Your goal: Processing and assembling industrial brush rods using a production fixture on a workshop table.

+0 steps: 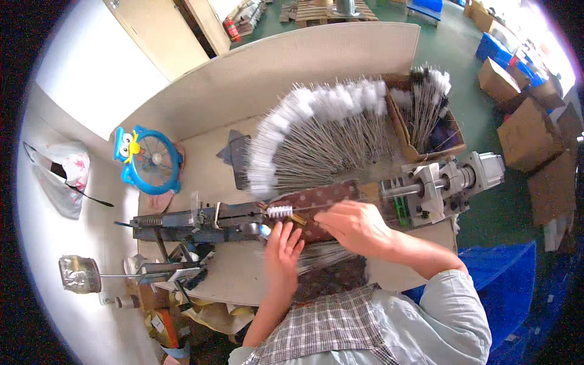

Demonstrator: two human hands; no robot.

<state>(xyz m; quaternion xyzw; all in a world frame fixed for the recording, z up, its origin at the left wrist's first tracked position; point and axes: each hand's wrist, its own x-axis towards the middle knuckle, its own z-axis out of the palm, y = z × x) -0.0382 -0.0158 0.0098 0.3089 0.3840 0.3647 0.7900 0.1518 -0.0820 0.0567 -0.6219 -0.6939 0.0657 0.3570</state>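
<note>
While the white-bristled brush (280, 211) lies across the dark rail machine (176, 235) near the middle of the table (228, 280), the left hand (283, 249) is just beside it on the near-edge side, fingers loosely extended and slightly apart. A small blue-and-white piece (265, 230) is next to those fingers. The right hand (353, 225) is curled narrow, fingertips together, to the right of a brass-coloured piece (297, 220); whether it grips anything, I cannot tell. Beneath it spreads a brown dotted cloth (322, 196). Beyond, toward the far edge, wire-stemmed white brushes (328, 140) fan out, with more in a carton (398, 125) at the far right corner. A grey motor (486, 172) sits at the right edge, and a blue fan (157, 159) near the left edge.
</note>
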